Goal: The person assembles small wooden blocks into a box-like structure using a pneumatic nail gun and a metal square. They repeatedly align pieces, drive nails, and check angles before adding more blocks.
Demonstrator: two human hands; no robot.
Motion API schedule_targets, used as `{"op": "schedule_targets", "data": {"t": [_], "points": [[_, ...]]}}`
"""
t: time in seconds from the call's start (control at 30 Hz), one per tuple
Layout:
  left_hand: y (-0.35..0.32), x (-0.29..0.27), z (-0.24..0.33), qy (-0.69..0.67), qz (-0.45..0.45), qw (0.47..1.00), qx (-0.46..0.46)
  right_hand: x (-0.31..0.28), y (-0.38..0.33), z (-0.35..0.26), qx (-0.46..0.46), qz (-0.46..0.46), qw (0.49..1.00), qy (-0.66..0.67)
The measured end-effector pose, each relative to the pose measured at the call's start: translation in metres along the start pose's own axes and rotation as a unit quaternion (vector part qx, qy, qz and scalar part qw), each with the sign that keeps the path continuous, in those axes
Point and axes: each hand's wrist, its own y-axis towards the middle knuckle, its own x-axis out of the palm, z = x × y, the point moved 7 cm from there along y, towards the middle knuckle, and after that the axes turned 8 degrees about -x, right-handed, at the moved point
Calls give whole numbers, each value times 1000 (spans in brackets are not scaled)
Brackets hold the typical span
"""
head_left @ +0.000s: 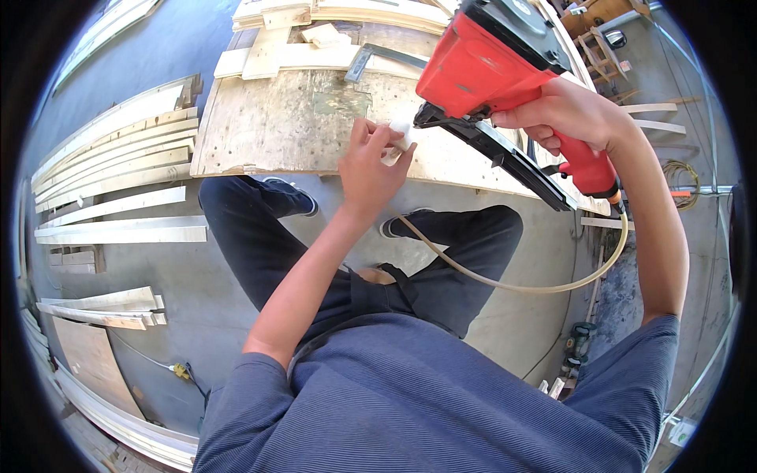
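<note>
Head view is showing us sitting at a plywood worktop [260, 130], our knees pointing toward its near edge. Our right hand [579, 110] is wrapping its fingers around the handle of a red nail gun [477, 71], which we are holding up over the worktop's right part, probably so its weight is hanging from one firm grip. Our left hand [371, 169] is pinching a small white piece [400, 132] between thumb and fingers above the worktop's near edge, seemingly because something so small is needing only fingertips. The gun's nose is pointing toward that piece, just beside it; we cannot tell whether they are touching. A pale hose [536, 288] is looping slack in front of the worktop, likely giving the gun room to swing. Toward the worktop's far side, a metal square [359, 65] is lying near some boards [293, 59], perhaps staying within reach there. Long wooden strips [118, 158] are resting left of the worktop.
</note>
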Motion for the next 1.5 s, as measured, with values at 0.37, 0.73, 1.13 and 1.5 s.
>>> {"op": "schedule_targets", "data": {"t": [0.37, 0.73, 1.13, 1.5], "points": [[-1, 1, 0, -35, -12, 999, -22, 10, 6, 8, 40, -14, 999, 10], [0, -14, -2, -30, -52, 998, -6, 13, 4, 14, 41, -24, 997, 55], [0, -15, 7, -12, -40, 999, 3, 17, 2, 17, 53, 6, 997, 51], [5, -13, 0, -13, -49, 998, -22, 17, -2, 12, 60, 7, 998, 32]]}}
